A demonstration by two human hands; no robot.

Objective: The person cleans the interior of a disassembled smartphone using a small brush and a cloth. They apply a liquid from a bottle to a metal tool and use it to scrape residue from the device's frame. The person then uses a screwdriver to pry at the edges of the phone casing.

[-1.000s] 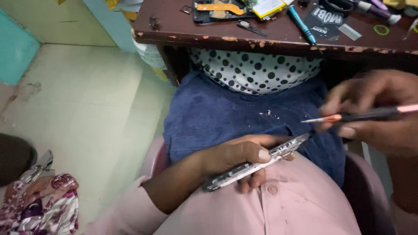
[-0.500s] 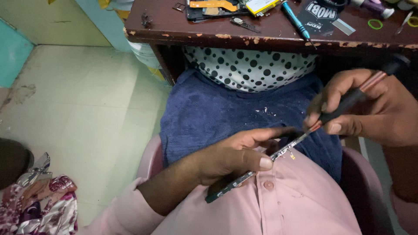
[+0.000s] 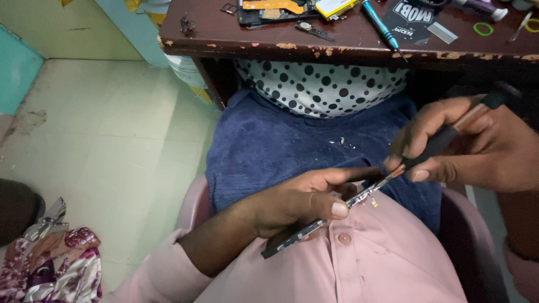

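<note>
The left hand (image 3: 297, 205) is closed around a thin, dark phone frame (image 3: 314, 224), held edge-up over the lap against the pink shirt (image 3: 365, 264); the thumb presses along its upper edge and the fingers wrap beneath. The frame runs on a slant, its lower end poking out below the wrist and its upper end rising toward the right hand (image 3: 477, 146).

That right hand is clenched on a slim screwdriver (image 3: 432, 147) with a dark grip and a reddish collar near the shaft — thumb and forefinger pinch it close to the collar, and the tip touches the upper end of the phone frame, just beyond the left thumb.

Behind the frame, a dark blue towel (image 3: 269, 146) is spread over the lap, with a few pale specks on it. Farther behind the frame, a white cloth with black dots (image 3: 320, 84) hangs under the edge of a worn brown tabletop (image 3: 236, 39). On the tabletop lie an opened phone with an orange strip (image 3: 275, 8), a blue-handled screwdriver (image 3: 379, 22) and a green ring (image 3: 483, 28), all well apart from the frame.

To the left of the frame lies pale tiled floor (image 3: 112, 129), and at the lower left corner a crumpled floral cloth (image 3: 50, 264).
</note>
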